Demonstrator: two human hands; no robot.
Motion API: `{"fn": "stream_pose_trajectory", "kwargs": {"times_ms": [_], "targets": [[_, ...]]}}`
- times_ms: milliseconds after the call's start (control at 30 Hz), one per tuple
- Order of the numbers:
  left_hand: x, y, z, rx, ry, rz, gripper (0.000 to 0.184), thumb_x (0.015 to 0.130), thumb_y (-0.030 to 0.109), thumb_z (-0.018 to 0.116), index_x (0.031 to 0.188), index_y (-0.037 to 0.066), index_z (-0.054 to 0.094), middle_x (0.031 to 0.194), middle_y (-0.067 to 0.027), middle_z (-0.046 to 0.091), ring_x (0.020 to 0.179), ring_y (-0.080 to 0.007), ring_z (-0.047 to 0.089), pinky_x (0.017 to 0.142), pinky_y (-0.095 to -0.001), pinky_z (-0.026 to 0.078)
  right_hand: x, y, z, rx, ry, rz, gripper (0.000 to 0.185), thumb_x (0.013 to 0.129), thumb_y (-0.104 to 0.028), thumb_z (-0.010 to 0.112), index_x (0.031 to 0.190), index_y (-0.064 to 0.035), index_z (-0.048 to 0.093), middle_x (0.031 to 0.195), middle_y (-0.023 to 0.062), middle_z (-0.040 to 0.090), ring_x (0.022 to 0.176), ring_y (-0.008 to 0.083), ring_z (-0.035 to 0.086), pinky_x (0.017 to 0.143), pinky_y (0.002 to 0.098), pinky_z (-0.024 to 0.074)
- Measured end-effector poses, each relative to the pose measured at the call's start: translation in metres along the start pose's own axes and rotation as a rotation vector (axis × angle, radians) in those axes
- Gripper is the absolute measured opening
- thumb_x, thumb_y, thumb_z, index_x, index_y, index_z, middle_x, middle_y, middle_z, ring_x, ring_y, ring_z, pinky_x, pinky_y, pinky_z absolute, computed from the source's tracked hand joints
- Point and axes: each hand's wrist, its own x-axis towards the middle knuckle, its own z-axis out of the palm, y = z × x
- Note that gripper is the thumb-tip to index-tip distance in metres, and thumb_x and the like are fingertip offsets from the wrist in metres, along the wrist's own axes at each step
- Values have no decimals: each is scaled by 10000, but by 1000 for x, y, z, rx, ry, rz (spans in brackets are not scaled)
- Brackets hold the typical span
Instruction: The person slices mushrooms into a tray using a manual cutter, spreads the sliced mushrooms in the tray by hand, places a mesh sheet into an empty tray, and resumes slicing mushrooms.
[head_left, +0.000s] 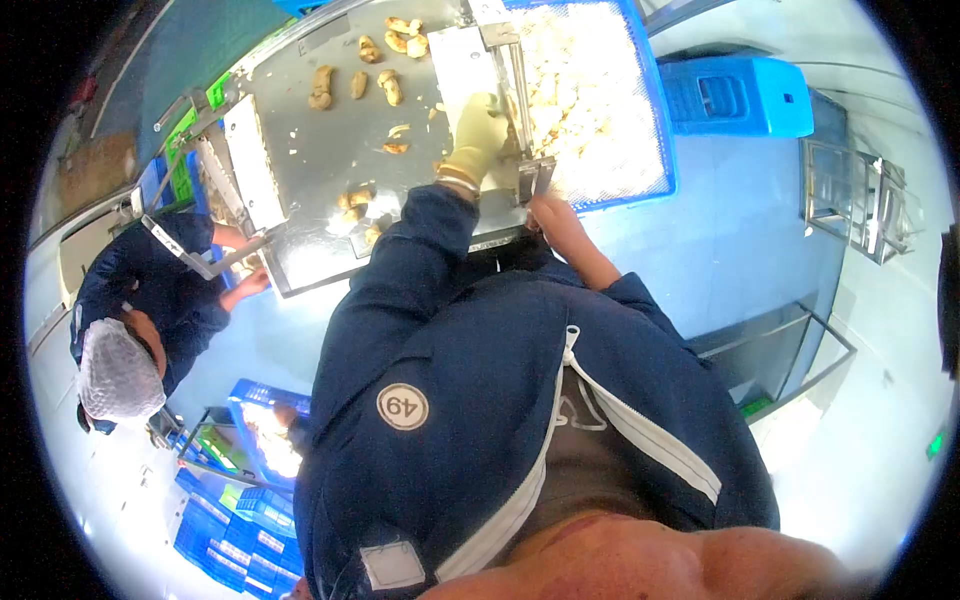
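Note:
My left hand, in a pale yellow glove, is closed on a white board, close beside a metal hinged cutter. Whatever its fingers hold is hidden beneath them. My bare right hand is wrapped round the near end of the cutter, at its handle. Stubby brown pieces that look like mushrooms lie scattered on the dark metal table, left of my gloved hand. To the cutter's right, a blue crate holds a spread of thin whitish slices.
A blue plastic bin stands beyond the crate. At left, a co-worker in a hair net has both hands near a second cutter. Blue crates are stacked at lower left; a metal frame stands at right.

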Motion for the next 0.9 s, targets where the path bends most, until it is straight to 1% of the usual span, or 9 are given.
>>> {"fn": "stream_pose_trajectory", "kwargs": {"times_ms": [67,167,267,367,500,667,767,867,900], "targets": [[-8,15,5,-200,-16,-7,272,796,75,604,1053,-15,591,935,-165,669,866,-260,638,786,-323,490,-1,-5,-4,-24,-2,-61,207,856,-144,443,694,-21,481,678,149,527,653,327,549,580,393,427],[-7,39,-1,-407,-202,-268,263,810,64,574,1053,-37,591,949,-169,667,880,-252,633,802,-318,484,0,-11,-9,-28,-39,-89,202,859,-140,440,704,-16,478,682,144,530,647,324,550,578,388,427],[-31,67,-7,-268,-73,-62,276,825,23,556,1091,-48,582,878,-130,667,717,-237,641,666,-320,507,-1,-13,-9,9,-14,-48,236,864,-161,441,690,-11,497,667,141,540,636,311,551,580,382,424],[-21,70,-36,145,142,646,281,818,49,578,1085,-33,600,860,-145,672,727,-288,644,675,-358,508,1,-20,-13,106,-52,97,283,868,-189,433,670,-6,517,647,142,546,627,296,549,588,380,421],[28,57,-117,704,485,120,367,785,185,630,1113,20,608,924,-173,667,874,-336,636,780,-423,504,3,-6,-11,0,-61,-13,328,872,-225,420,657,-2,529,639,144,548,625,291,544,599,381,417],[62,5,-151,887,255,56,258,772,194,595,952,11,622,939,-184,665,891,-345,638,806,-428,498,2,-9,-14,4,-82,-22,323,878,-220,424,663,1,520,649,152,536,629,315,536,598,393,414],[47,19,-149,539,251,-36,296,732,169,655,984,13,645,834,-149,658,800,-283,655,719,-385,517,3,-12,-15,-53,-115,-73,208,870,-128,442,705,-9,480,694,128,533,627,262,516,584,341,409],[6,70,-124,-404,298,-108,152,761,72,621,892,3,656,762,-61,629,741,-202,634,672,-331,510,4,-14,-14,-22,-108,-54,287,873,-206,437,684,-5,513,670,164,541,649,345,541,602,410,416],[7,58,-112,-454,258,-96,129,772,56,617,883,5,655,772,-49,623,740,-182,623,672,-317,507,4,-15,-14,11,-110,10,270,869,-195,438,690,-6,509,674,160,538,648,343,540,599,408,417]]}}
